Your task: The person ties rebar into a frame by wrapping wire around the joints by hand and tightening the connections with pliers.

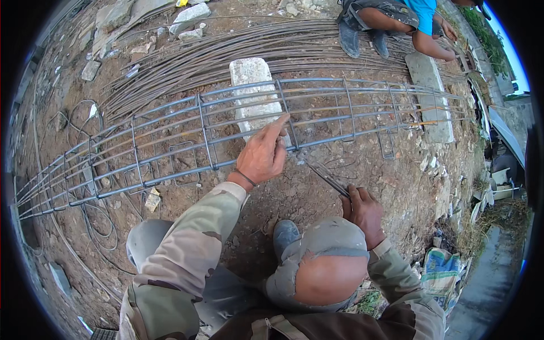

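Observation:
A long rebar cage [246, 137] of lengthwise steel bars and square stirrups [204, 131] lies across the ground before me. My left hand [264, 154] is over its near side, index finger stretched towards a middle bar beside a stirrup. The other fingers are curled, and whether they pinch anything is hidden. Below the cage, my right hand [364, 214] grips the handle end of what looks like long-handled tying nippers [325, 176]. Their far end reaches the near bottom bar, close to the joint with that stirrup.
Concrete blocks [250, 70] [440, 123] lie under the cage. Behind it are many loose rebars [182, 63]. A co-worker in a blue shirt [423, 15] crouches at upper right. Loose stirrups [386, 146], coiled wire [100, 227], rubble [90, 70] and a woven sack [442, 272] lie around.

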`<state>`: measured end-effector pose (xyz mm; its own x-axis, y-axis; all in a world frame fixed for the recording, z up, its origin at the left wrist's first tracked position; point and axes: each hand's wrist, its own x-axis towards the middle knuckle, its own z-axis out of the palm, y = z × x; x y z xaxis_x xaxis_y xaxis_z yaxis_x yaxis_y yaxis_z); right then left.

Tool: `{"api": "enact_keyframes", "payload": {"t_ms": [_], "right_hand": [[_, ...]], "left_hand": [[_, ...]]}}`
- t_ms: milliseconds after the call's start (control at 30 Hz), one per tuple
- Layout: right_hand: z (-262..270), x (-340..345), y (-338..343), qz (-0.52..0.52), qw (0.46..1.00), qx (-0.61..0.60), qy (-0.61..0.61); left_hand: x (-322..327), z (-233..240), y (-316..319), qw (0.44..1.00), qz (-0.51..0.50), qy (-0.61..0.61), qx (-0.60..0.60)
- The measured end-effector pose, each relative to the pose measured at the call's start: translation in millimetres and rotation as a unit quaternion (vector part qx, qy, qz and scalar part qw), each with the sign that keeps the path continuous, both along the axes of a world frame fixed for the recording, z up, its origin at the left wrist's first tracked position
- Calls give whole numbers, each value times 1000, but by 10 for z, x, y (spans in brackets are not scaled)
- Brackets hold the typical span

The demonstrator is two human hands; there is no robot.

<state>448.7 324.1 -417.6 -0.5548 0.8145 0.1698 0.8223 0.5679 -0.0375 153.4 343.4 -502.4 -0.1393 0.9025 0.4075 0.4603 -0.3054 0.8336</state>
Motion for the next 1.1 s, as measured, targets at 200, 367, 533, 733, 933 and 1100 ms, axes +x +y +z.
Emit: {"api": "enact_keyframes", "payload": {"t_ms": [200, 367, 533, 733, 933, 1100], "right_hand": [[-343, 147, 39, -230, 742, -575, 257], [-742, 195, -61, -254, 521, -700, 416], [-501, 49, -213, -119, 915, -297, 246], [-404, 23, 58, -125, 761, -588, 244], [-1195, 426, -258, -105, 409, -752, 506], [-979, 212, -378, -239, 677, -591, 368]], "left_hand": [[24, -5, 1, 1000, 0, -6, 1], [16, -39, 30, 999, 12, -34, 3], [8, -37, 5, 1000, 3, -16, -3], [4, 38, -62, 1000, -7, 8, 0], [587, 26, -603, 992, 33, -106, -62], [849, -213, -929, 941, 44, -258, -214]]}}
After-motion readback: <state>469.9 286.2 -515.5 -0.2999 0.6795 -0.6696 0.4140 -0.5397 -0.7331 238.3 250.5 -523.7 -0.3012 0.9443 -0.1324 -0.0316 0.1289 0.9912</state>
